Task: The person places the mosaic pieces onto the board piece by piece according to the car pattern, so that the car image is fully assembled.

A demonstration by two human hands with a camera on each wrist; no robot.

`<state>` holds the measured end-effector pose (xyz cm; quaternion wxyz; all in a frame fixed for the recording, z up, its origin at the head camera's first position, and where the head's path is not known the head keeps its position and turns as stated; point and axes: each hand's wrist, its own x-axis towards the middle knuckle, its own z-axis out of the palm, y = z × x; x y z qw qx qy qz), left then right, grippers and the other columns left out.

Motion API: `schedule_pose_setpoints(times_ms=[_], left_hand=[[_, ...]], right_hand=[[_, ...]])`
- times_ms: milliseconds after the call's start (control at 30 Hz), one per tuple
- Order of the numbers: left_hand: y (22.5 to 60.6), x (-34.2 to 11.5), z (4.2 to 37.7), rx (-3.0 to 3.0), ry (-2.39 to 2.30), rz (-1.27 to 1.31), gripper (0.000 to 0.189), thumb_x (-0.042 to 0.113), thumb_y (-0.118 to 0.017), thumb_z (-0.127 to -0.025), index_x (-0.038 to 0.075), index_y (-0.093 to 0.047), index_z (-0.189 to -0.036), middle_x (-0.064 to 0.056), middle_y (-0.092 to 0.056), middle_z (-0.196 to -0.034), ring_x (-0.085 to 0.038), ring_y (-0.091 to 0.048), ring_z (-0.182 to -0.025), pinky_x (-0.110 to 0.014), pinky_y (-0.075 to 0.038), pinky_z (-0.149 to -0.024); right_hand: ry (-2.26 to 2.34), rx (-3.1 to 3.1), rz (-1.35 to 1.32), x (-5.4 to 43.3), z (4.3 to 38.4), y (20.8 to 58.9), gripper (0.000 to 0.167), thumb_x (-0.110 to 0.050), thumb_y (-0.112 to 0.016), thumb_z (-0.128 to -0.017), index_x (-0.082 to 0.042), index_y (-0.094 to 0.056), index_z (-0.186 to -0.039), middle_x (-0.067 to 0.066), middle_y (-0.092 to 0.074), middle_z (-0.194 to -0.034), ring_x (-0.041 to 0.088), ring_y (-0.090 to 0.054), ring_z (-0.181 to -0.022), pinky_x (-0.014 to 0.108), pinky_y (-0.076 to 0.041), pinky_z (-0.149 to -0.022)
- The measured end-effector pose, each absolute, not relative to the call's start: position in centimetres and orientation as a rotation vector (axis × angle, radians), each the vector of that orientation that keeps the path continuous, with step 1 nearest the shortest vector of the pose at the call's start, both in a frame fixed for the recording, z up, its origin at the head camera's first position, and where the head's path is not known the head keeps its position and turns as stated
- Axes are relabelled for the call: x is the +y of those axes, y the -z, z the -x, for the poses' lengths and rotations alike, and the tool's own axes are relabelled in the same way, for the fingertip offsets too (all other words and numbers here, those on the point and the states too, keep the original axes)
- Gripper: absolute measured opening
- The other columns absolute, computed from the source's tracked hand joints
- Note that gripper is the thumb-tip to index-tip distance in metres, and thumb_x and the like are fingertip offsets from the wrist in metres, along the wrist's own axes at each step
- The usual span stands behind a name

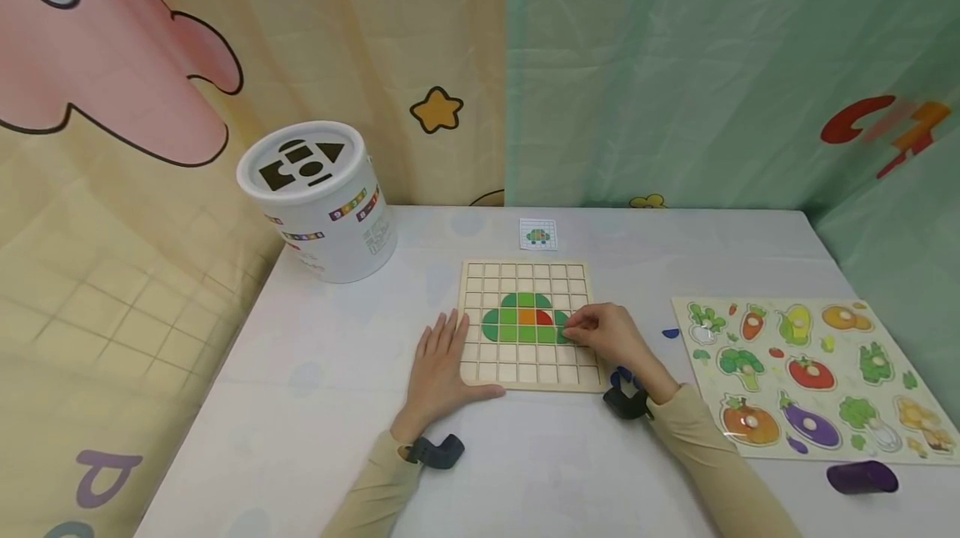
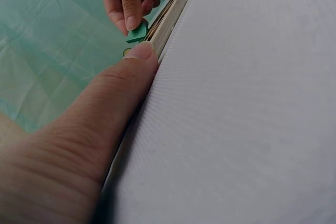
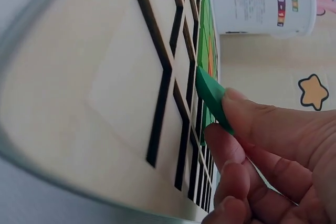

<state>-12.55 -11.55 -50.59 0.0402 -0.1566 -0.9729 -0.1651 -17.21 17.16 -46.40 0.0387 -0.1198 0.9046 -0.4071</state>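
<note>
A wooden grid board point(image 1: 480, 361) lies on the table, with green, orange and red tiles point(image 1: 517, 321) set in its squares in a domed shape. My left hand point(image 1: 438, 367) is spread flat at the board's left side, its thumb along the front edge. Thumb and fingers of my right hand point(image 1: 613, 336) pinch a dark green tile point(image 3: 212, 97) over the right end of the pattern. That tile is tilted, one end right at the grid in the right wrist view. Past my left thumb point(image 2: 118, 85), the left wrist view also shows the pinched tile point(image 2: 137, 33).
A small pattern card point(image 1: 538, 234) lies behind the board. At the back left stands a white bucket point(image 1: 337, 229) with shaped holes in its lid. A blue piece point(image 1: 671, 333), a vegetable puzzle board point(image 1: 772, 329) and a purple cylinder point(image 1: 862, 478) lie to the right.
</note>
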Motion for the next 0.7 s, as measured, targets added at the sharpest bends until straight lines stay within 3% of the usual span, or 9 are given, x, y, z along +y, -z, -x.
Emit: schedule_pose_setpoints(times_ms=[700], left_hand=[[50.84,-11.55,12.62,-2.990,0.508,0.471,0.123,0.078,-0.063,-0.064,0.004,-0.019,-0.151,-0.013,-0.014,-0.156,-0.029,-0.007,-0.143,-0.043,-0.002,-0.114]], right_hand=[[1.031,2.890,0.369,16.51,17.03,46.03,0.006,-0.016,-0.077,-0.081,-0.010,-0.073,-0.080,-0.005,-0.065,-0.074,0.013,-0.055,-0.065,0.031,-0.045,-0.057]])
